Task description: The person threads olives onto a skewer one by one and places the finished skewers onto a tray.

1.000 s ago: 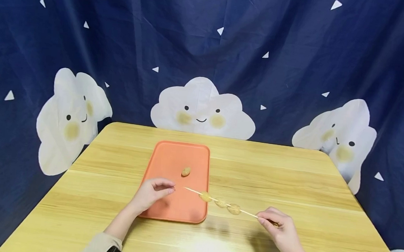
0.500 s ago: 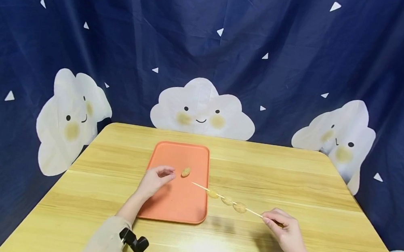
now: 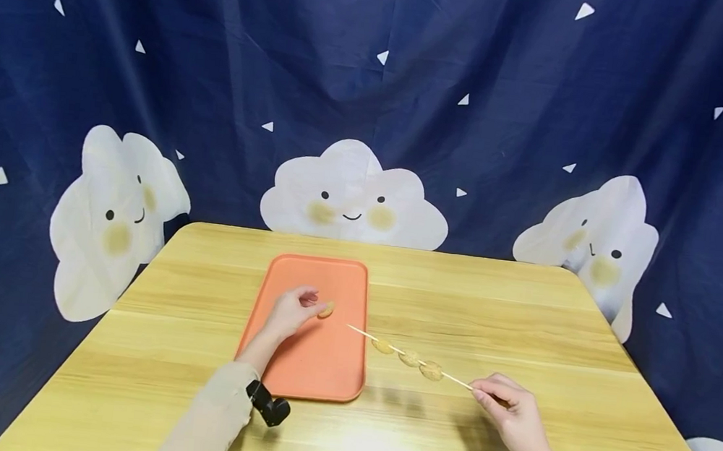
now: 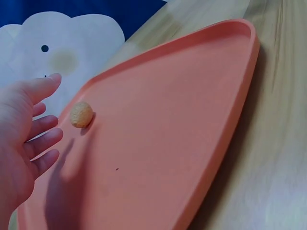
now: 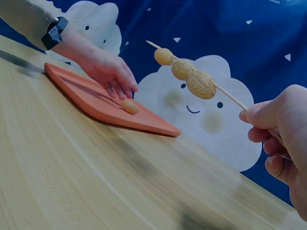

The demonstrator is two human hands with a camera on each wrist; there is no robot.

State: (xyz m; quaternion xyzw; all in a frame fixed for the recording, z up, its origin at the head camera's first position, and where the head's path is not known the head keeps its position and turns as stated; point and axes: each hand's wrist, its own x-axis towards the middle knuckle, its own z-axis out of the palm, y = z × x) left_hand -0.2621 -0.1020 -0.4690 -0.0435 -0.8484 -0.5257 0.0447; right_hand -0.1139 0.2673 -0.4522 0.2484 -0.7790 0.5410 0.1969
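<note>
My right hand (image 3: 509, 414) pinches the bare end of a thin wooden skewer (image 5: 232, 99) between thumb and fingers. Three tan, wrinkled, ball-like pieces (image 5: 200, 85) are threaded on it, and its pointed tip angles up to the left. One loose tan ball-like piece (image 4: 81, 115) lies on an orange tray (image 3: 322, 367). Beside that piece is my left hand (image 3: 291, 312), its thumb and fingers spread apart with nothing gripped. The left wrist view shows a gap between the fingertips and the loose piece.
The tray lies on a wooden table (image 3: 490, 310), left of the middle. A dark blue curtain (image 3: 326, 48) with white clouds hangs behind the table's far edge. A black wrist device (image 3: 269, 404) sits on my left sleeve.
My left hand has moved forward and right over the tray to the loose piece. The right hand has shifted the skewer slightly to the right. The head view has turned a little.
</note>
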